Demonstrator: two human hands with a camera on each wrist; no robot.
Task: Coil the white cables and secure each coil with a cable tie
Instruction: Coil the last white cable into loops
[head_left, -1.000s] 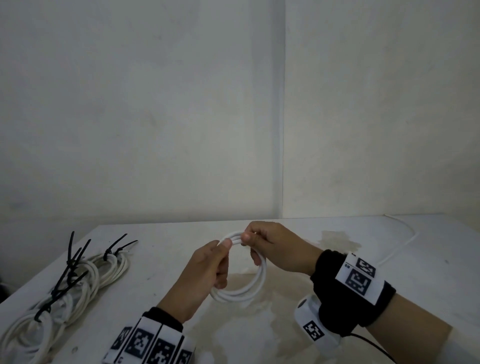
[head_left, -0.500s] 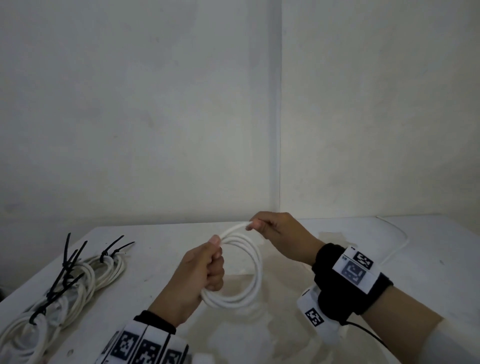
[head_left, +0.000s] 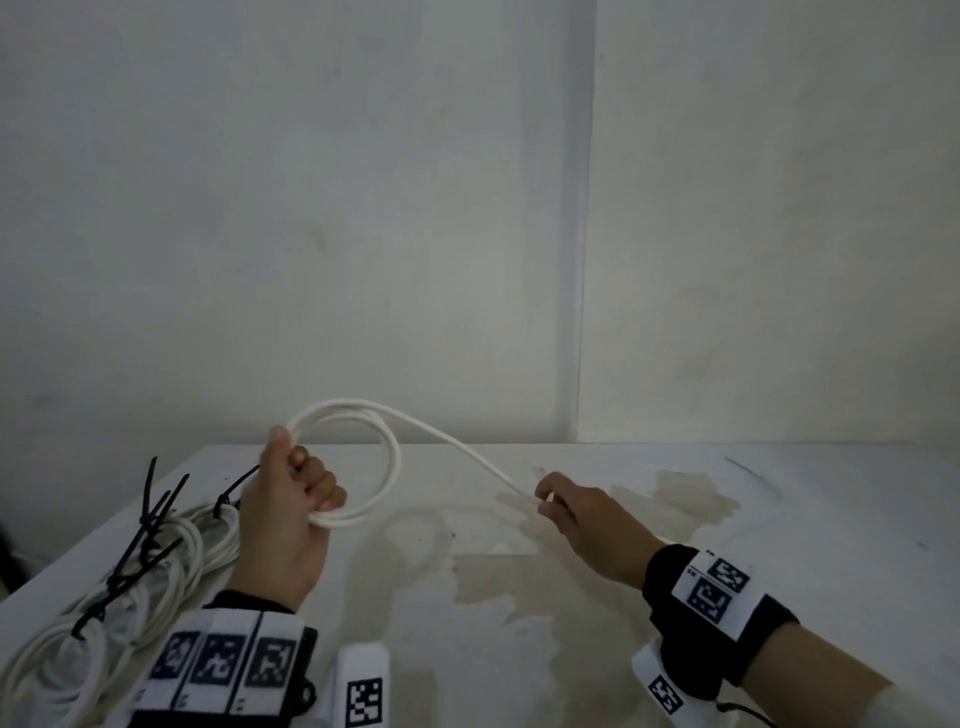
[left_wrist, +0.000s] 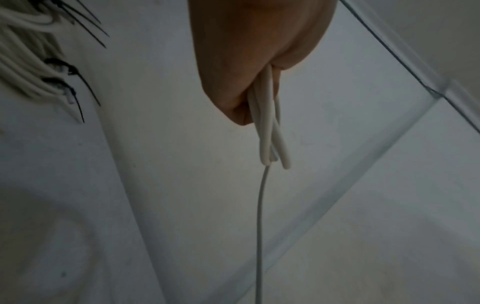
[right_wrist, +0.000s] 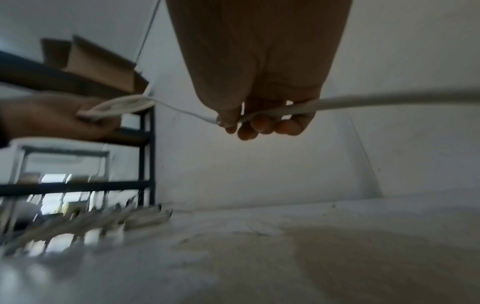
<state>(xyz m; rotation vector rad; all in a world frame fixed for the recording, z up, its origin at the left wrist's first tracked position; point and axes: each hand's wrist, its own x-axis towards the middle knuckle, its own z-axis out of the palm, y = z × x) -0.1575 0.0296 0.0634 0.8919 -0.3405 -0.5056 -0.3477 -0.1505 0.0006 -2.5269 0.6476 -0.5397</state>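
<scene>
Stained white counter (head_left: 779, 519) in a corner: above its middle, left hand (head_left: 285, 514) fingers grip the white cable coil (head_left: 387, 467); right hand (head_left: 582, 519) pinches its tail. Overpulling could collapse the loops.

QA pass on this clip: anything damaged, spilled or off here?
Only the table: a large brownish stain with patchy edges runs across its middle, like a dried spill or worn surface. Nothing else stands out.

Two plain white walls (head_left: 311, 208) meet in a corner behind a white, stained table (head_left: 779, 519). In the right wrist view a dark metal shelf rack (right_wrist: 145, 148) carries a cardboard box (right_wrist: 98, 65); light is dim.
</scene>
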